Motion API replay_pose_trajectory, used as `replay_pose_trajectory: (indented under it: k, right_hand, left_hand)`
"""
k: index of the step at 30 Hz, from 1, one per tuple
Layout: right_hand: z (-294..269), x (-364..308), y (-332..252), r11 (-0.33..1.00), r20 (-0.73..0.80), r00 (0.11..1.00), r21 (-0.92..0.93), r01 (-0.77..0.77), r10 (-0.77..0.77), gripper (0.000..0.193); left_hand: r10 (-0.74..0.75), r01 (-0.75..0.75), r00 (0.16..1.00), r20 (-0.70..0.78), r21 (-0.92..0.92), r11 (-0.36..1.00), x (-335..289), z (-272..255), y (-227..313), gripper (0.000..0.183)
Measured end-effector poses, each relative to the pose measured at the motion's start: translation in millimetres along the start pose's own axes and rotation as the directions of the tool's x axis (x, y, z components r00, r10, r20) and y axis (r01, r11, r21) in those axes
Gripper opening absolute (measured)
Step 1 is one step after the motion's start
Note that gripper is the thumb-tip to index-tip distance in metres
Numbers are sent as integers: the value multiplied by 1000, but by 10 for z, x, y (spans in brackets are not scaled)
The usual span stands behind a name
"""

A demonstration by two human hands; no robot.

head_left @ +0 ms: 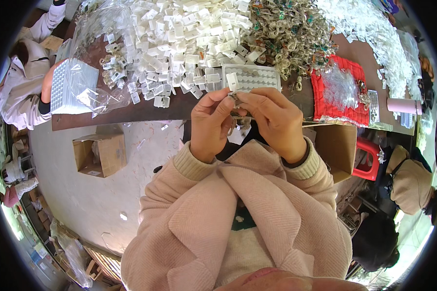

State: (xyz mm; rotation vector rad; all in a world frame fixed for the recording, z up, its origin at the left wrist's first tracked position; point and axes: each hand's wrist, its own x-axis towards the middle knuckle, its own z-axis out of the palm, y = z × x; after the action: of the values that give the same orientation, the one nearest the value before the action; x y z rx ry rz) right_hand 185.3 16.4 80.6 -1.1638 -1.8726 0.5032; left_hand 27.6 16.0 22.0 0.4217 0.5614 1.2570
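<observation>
Hard to make out the bit right at the fingertips: tiny, dark, mostly covered, and whatever loops under the left palm is too shadowy to call. The fisheye rim chops off the farthest piles and part of a co-worker [26, 92] over at 9 o'clock. Taking the hands as clock centre, the brown counter [145, 113] has a big white heap [189, 29] at 11, a messy clip pile [291, 39] at 1 and a red mat [319, 99] at 3. Down on the grey floor [155, 145] there's a carton [114, 153] at 8; a second box [344, 155] at 4 is partly behind the right sleeve [310, 172]. As for the grip, left hand [209, 123] and right hand [277, 123] are both pinched in narrow at the lower end of one white tag [233, 81], which pokes up at 12 o'clock from the fingertips, in front of a pale tray [262, 75].
</observation>
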Motion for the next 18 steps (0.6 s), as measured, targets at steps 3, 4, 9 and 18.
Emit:
replay_pose_trajectory:
  k: [3, 4, 9, 18]
  right_hand:
    - [5, -22, 26, 999, 1, 1000, 36, -15, 15, 27]
    - [11, -24, 37, 1000, -9, 1000, 29, -6, 6, 27]
    - [88, -27, 61, 1000, -210, 978, 5, 16, -15, 25]
    - [126, -66, 86, 997, -177, 981, -26, 70, -73, 25]
  left_hand:
    - [-118, 120, 993, 27, -87, 989, 7, -34, 50, 19]
    - [-126, 127, 992, 23, -88, 988, 5, -37, 51, 19]
    - [-132, 141, 987, 94, -100, 985, -18, -10, 5, 19]
    - [-140, 153, 985, 99, -137, 979, -36, -28, -27, 19]
